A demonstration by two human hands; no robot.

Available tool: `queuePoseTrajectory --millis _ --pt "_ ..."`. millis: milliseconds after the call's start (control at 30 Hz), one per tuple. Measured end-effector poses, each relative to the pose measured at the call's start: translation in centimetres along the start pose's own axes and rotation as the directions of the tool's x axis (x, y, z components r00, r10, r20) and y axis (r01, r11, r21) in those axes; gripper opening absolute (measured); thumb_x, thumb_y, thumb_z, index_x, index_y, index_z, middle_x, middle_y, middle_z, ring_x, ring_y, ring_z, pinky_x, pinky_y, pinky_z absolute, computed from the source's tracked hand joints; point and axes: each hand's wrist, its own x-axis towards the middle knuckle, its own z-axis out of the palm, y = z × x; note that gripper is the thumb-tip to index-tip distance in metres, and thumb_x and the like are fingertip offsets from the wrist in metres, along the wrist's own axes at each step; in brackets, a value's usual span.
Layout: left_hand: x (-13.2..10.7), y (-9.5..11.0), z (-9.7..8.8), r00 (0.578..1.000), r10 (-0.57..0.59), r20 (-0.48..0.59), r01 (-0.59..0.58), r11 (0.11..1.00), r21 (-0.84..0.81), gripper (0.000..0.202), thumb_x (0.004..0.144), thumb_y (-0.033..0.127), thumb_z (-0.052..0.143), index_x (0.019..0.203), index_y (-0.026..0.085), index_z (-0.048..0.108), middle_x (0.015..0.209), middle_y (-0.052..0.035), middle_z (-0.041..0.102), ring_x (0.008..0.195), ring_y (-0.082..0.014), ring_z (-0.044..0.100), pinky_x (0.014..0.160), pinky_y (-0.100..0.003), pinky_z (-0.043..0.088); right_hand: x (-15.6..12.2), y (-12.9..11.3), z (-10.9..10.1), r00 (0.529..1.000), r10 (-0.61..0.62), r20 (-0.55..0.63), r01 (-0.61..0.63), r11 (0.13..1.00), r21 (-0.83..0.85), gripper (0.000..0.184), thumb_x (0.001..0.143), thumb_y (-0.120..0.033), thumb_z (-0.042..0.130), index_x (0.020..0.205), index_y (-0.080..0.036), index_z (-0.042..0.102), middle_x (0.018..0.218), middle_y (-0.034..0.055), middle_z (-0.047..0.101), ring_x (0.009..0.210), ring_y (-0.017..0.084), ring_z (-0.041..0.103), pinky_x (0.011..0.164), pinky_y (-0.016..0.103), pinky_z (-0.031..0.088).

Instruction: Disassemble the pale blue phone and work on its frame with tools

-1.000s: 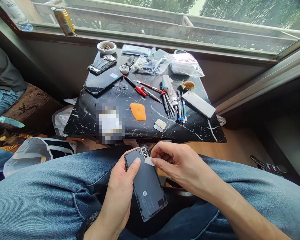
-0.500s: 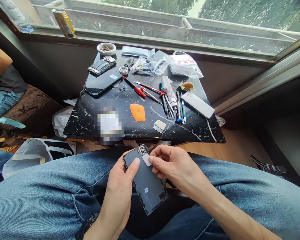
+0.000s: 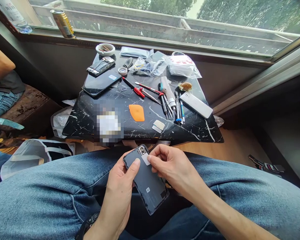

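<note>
My left hand is wrapped round the edge of a dark phone back cover, its thumb pressed on the face near the top. Ragged black residue lines the cover's rim, and a camera window sits in its upper corner. Between the thumb and fingertips of my right hand is a small, thin, pale rectangular blade. The blade lies against the cover just below the camera window. Both hands are over my lap, in front of the table's near edge.
The black marbled table holds an orange pick, a small pale pad, an electric screwdriver, tweezers, a black phone, a white phone and plastic bags. A blurred patch covers something at the left. Another person sits at far left.
The blade has shifted very slightly left along the cover, under the camera window. The cover's lower end has swung slightly right. Both grips stay the same.
</note>
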Motion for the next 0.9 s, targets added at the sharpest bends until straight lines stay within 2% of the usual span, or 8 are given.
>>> queuePoseTrajectory --millis 167,367,567,900 --pt "0.13 -0.35 -0.05 1.000 0.023 -0.007 -0.023 1.000 0.021 0.046 0.085 0.039 0.075 0.127 0.023 0.066 0.114 -0.0065 0.073 0.102 -0.0209 0.068 0.080 -0.025 0.056 -0.20 0.12 0.17 0.998 -0.035 -0.049 0.031 0.997 -0.077 0.018 0.085 -0.030 0.059 0.069 -0.022 0.057 0.061 -0.0037 0.067 0.054 0.010 0.054 0.050 0.020 0.037" --pt "0.02 -0.43 -0.03 0.999 0.048 -0.015 -0.048 0.999 0.022 0.046 0.086 0.039 0.074 0.129 0.025 0.066 0.124 -0.0079 0.071 0.107 -0.0227 0.068 0.083 -0.027 0.057 -0.23 0.14 0.17 0.996 -0.050 -0.075 0.040 0.991 -0.130 0.020 0.084 -0.032 0.060 0.068 -0.022 0.056 0.060 -0.0044 0.064 0.054 0.011 0.053 0.050 0.021 0.037" --pt "-0.10 -0.22 0.11 0.999 0.046 -0.025 -0.045 0.999 0.013 0.050 0.084 0.039 0.076 0.130 0.023 0.066 0.125 -0.0101 0.070 0.110 -0.0255 0.067 0.087 -0.031 0.058 -0.25 -0.02 0.15 0.994 -0.060 -0.089 0.045 0.986 -0.160 0.020 0.084 -0.032 0.060 0.067 -0.022 0.057 0.059 -0.0038 0.064 0.055 0.012 0.054 0.050 0.021 0.037" --pt "-0.15 -0.17 0.04 1.000 0.028 -0.006 -0.028 1.000 0.013 0.050 0.083 0.038 0.076 0.130 0.025 0.066 0.127 -0.0099 0.070 0.112 -0.0258 0.067 0.086 -0.030 0.058 -0.37 -0.19 0.15 0.992 -0.081 -0.100 0.057 0.974 -0.220 0.020 0.084 -0.033 0.060 0.068 -0.022 0.056 0.061 -0.0025 0.065 0.056 0.013 0.055 0.051 0.023 0.037"
